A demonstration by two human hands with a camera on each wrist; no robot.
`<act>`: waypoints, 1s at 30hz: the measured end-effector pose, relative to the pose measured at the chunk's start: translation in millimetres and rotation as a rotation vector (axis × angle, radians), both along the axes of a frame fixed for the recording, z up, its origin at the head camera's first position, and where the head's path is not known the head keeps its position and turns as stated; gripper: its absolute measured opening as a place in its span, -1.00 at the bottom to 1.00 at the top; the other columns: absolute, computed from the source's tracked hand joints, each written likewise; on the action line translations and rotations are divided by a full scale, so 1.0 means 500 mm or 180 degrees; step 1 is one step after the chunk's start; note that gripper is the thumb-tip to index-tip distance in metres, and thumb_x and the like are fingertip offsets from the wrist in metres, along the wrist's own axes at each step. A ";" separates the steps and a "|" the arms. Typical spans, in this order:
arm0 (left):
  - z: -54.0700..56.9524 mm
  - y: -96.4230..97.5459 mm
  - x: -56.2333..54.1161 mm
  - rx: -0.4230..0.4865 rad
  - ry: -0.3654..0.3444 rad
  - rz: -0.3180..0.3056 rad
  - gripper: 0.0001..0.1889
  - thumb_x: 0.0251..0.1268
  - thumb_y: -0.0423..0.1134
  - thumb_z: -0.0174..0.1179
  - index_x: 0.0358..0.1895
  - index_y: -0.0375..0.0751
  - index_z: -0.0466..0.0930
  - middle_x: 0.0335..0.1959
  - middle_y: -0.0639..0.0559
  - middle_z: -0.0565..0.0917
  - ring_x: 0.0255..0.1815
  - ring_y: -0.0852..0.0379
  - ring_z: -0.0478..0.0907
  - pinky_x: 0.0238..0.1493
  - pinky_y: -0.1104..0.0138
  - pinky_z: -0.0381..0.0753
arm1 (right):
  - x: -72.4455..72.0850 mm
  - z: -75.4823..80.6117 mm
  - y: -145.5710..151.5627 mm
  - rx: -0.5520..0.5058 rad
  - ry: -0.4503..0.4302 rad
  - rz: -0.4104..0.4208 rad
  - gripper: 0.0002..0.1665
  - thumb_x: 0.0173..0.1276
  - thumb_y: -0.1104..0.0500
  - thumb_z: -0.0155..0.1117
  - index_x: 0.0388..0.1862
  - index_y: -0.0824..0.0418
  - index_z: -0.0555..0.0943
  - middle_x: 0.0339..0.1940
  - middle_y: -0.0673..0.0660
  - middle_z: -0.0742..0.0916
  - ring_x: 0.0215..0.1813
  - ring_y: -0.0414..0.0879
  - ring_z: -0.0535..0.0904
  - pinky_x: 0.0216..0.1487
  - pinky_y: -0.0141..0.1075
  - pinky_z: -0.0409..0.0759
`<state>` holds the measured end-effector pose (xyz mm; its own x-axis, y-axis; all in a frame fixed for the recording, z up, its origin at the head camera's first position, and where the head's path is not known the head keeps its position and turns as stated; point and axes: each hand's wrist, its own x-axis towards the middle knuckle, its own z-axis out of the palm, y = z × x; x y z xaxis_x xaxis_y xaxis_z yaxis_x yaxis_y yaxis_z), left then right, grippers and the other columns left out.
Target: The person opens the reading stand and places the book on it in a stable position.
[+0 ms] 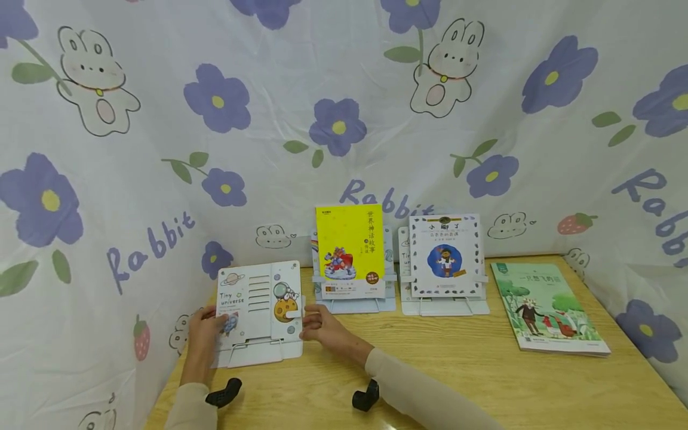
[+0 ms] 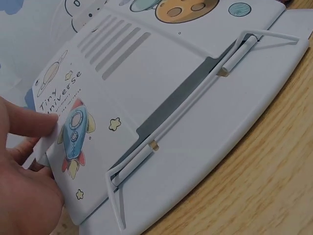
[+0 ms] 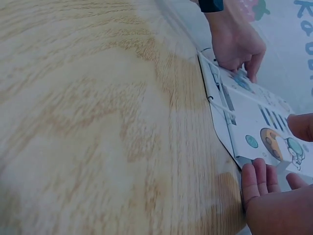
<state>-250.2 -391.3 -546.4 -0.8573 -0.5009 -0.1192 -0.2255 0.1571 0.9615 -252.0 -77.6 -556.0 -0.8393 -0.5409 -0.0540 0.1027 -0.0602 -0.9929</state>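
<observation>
A white book stand (image 1: 260,298) printed "Tiny universe", with a rocket and an astronaut, leans back on its base at the table's left. Its wire ledge (image 2: 171,115) runs along the bottom, and no book is on it. My left hand (image 1: 202,334) grips the stand's left edge, the thumb (image 2: 36,122) on the front at a white side clip and the other fingers behind. On the opposite edge, my right hand (image 1: 329,331) holds the side by the other white clip (image 1: 292,315), with its thumb (image 3: 301,126) toward the front and fingertips curled at the edge.
Two similar stands at the back hold a yellow book (image 1: 349,251) and a white book (image 1: 445,257). A green book (image 1: 550,307) lies flat on the wooden table (image 1: 430,358) at the right. A rabbit-and-flower curtain (image 1: 279,77) hangs close behind.
</observation>
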 end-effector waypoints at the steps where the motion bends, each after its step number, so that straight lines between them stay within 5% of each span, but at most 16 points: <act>1: 0.001 0.000 0.002 0.0068 0.0054 -0.0016 -0.40 0.55 -0.39 0.13 0.56 -0.41 0.19 0.28 -0.12 0.40 0.11 0.11 0.40 -0.11 0.58 0.47 | 0.000 0.001 0.000 -0.0007 0.0001 0.0000 -0.17 0.45 0.40 0.28 0.63 0.37 0.19 0.38 0.39 0.56 0.32 0.18 0.60 0.29 -0.20 0.65; 8: 0.000 0.003 0.005 0.0363 0.0266 -0.0004 -0.46 0.60 -0.33 0.10 0.53 -0.31 0.23 0.24 -0.02 0.44 0.05 0.24 0.47 -0.07 0.59 0.52 | 0.000 -0.003 0.000 -0.0002 0.0070 0.0096 -0.14 0.46 0.40 0.31 0.67 0.28 0.24 0.27 0.33 0.57 0.02 -0.15 0.62 0.12 -0.36 0.62; 14: 0.001 0.005 0.006 0.0522 0.0291 0.0121 -0.63 0.64 -0.08 0.19 0.31 -0.02 0.34 0.11 0.18 0.56 -0.05 0.35 0.58 -0.13 0.53 0.62 | 0.003 -0.005 0.001 -0.0018 0.0055 0.0122 -0.15 0.47 0.40 0.31 0.67 0.21 0.26 0.28 0.29 0.56 0.09 -0.09 0.54 0.15 -0.34 0.61; 21: 0.011 0.002 0.006 0.0480 0.0496 0.0052 -0.39 0.64 -0.22 0.19 0.63 -0.20 0.28 0.13 0.31 0.58 0.05 0.41 0.56 -0.04 0.62 0.57 | 0.006 -0.004 0.001 -0.0069 0.0048 0.0127 -0.19 0.47 0.40 0.30 0.64 0.17 0.29 0.26 0.25 0.55 0.12 -0.03 0.55 0.18 -0.31 0.63; 30: 0.033 -0.010 0.014 0.0557 0.0638 0.0119 -0.67 0.54 -0.36 0.28 0.27 -0.15 0.54 -0.22 0.44 0.72 -0.15 0.37 0.62 -0.13 0.57 0.59 | 0.008 -0.003 0.000 -0.0076 0.0353 0.0140 -0.29 0.48 0.43 0.29 0.55 0.22 0.34 0.24 0.33 0.55 0.20 0.13 0.56 0.14 -0.34 0.65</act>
